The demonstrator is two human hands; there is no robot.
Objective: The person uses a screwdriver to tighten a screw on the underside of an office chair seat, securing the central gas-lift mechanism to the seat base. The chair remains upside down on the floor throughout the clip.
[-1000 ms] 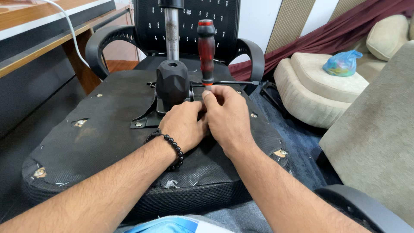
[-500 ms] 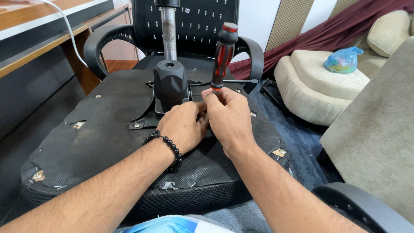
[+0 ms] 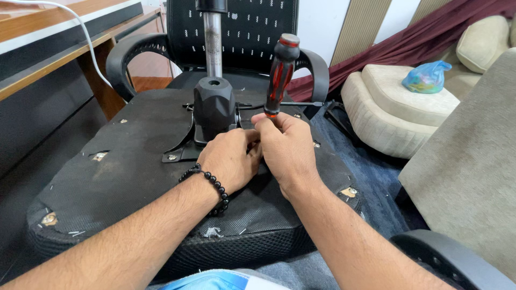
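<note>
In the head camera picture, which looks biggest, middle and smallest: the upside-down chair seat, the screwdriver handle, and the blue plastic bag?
1. Upside-down chair seat: by far the biggest.
2. and 3. Screwdriver handle and blue plastic bag look about alike. The bag lies farther from the camera, on the cream cushion, so I won't rank these two.

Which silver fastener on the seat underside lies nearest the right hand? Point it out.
The one just right of the right hand, near the seat's edge; the others sit farther off at the corners.

Both your forearms reach forward from the bottom edge, converging at the centre. Your left hand lies palm down, fingers curled inward, wrist angled right. Your right hand sits just beside it, touching, fingers pinched closed near the fingertips, knuckles upward.
</note>
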